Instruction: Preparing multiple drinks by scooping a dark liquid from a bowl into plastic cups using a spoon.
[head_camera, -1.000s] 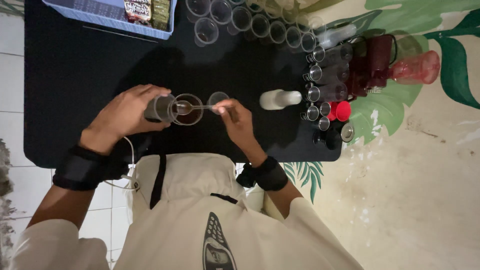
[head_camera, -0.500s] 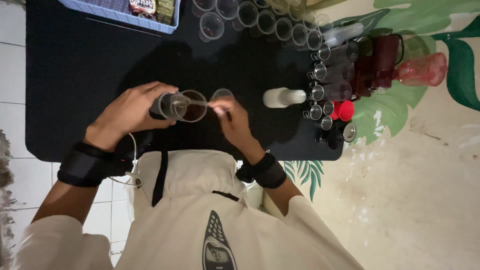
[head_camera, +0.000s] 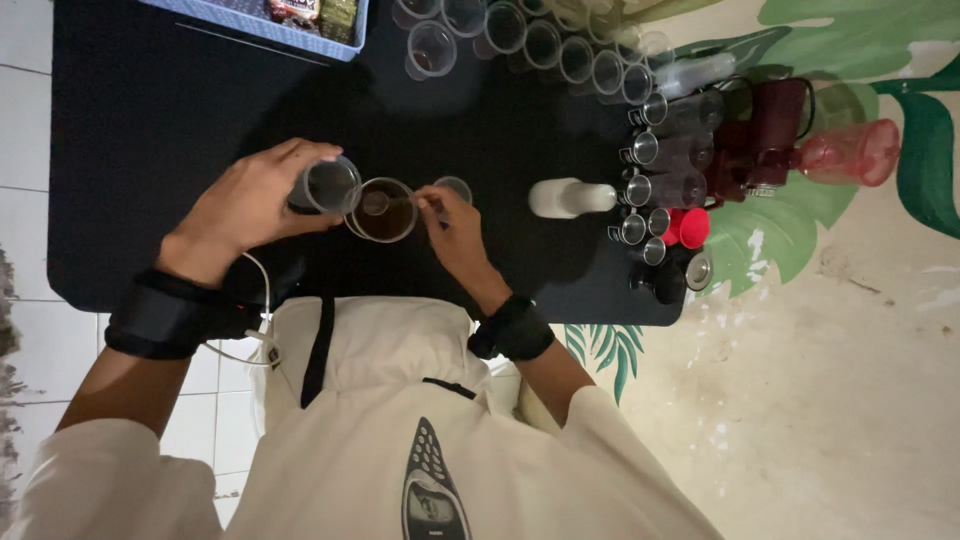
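My left hand grips a clear plastic cup, tilted on its side with its mouth toward a second clear cup that holds brown liquid. That cup stands on the black table. My right hand pinches a thin spoon whose bowl is inside the brown-liquid cup. A small empty cup stands just behind my right fingers.
A white bottle lies on its side to the right. Several metal-lidded jars, a red cap and dark red jugs crowd the right edge. Several empty clear cups line the far side beside a blue tray.
My left hand has tipped its cup closer over the brown-liquid cup. The right hand keeps the spoon in that cup, shifted slightly.
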